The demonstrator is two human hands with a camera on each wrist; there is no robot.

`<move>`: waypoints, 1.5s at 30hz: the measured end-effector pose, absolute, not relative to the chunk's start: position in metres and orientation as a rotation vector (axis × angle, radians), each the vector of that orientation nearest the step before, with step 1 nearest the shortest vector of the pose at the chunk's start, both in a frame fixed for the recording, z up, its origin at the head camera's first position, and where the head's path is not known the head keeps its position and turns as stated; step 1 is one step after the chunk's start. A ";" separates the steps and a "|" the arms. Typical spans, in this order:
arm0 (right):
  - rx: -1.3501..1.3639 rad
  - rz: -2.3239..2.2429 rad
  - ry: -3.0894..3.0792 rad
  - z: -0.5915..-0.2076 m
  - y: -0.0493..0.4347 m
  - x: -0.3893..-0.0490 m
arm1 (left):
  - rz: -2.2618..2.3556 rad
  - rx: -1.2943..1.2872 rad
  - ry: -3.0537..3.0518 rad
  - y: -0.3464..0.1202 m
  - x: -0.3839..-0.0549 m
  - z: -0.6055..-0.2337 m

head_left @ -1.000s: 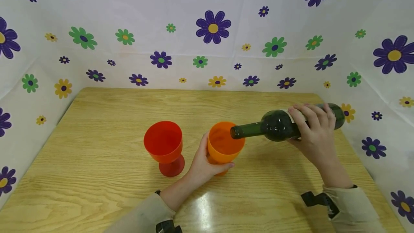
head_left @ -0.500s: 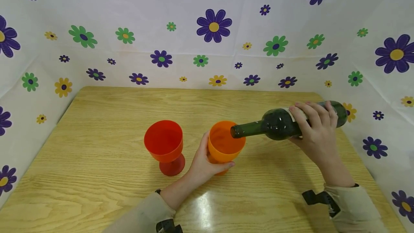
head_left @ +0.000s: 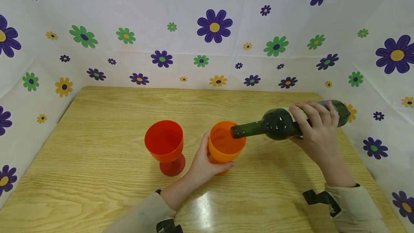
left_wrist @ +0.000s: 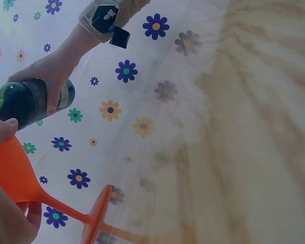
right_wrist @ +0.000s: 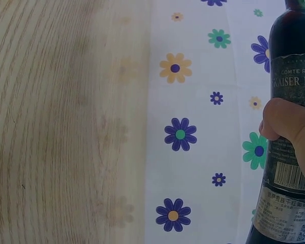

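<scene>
The bottle [head_left: 279, 125] lies tipped almost level above the right half of the desk [head_left: 97, 136], its mouth turned to the left and over the opening of the orange cup [head_left: 223, 156]. Whether the neck touches the rim cannot be told. The right hand [head_left: 318, 134] grips the bottle round its body, fingers over the top and thumb beneath. The right wrist view shows a dark label with pale lettering, a barcode and a lighter label near the base.

The left hand [head_left: 202, 166] is wrapped round the orange cup under its bowl, thumb along the near side. The cup is upright, and the left wrist view shows its thin stem and its foot on the desk, an orange reflection beside it.

Just left of that hand, apart from it, the red cup [head_left: 169, 156] stands upright on the desk. Both arms wear beige sleeves [head_left: 148, 209] with black straps [head_left: 168, 226] at the wrists. Behind the desk and along its sides hangs a white cloth [head_left: 145, 17] printed with purple, green and yellow flowers.
</scene>
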State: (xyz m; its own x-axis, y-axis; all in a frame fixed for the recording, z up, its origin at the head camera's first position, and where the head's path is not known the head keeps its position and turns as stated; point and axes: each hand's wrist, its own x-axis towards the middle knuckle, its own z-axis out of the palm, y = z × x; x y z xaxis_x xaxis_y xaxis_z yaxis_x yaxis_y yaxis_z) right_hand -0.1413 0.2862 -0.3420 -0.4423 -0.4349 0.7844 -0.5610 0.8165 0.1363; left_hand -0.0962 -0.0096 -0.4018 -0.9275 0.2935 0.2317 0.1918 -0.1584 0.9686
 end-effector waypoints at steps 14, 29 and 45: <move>0.732 0.145 -2.105 -0.339 0.287 -0.141 | 2.238 0.596 2.035 -0.007 -0.106 -0.429; 0.737 0.152 -2.070 -0.334 0.284 -0.140 | 2.266 0.577 1.996 -0.010 -0.096 -0.404; 0.732 0.124 -2.086 -0.334 0.286 -0.140 | 2.236 0.569 2.035 -0.008 -0.102 -0.418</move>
State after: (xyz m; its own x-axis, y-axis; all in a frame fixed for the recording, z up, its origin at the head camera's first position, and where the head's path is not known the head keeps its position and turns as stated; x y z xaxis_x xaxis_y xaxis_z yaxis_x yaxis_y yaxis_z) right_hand -0.1405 0.2860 -0.3343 -0.4246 -0.4538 0.7834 -0.5433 0.8199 0.1805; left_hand -0.1016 -0.0083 -0.4183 -0.9296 0.2915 0.2255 0.1972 -0.1235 0.9726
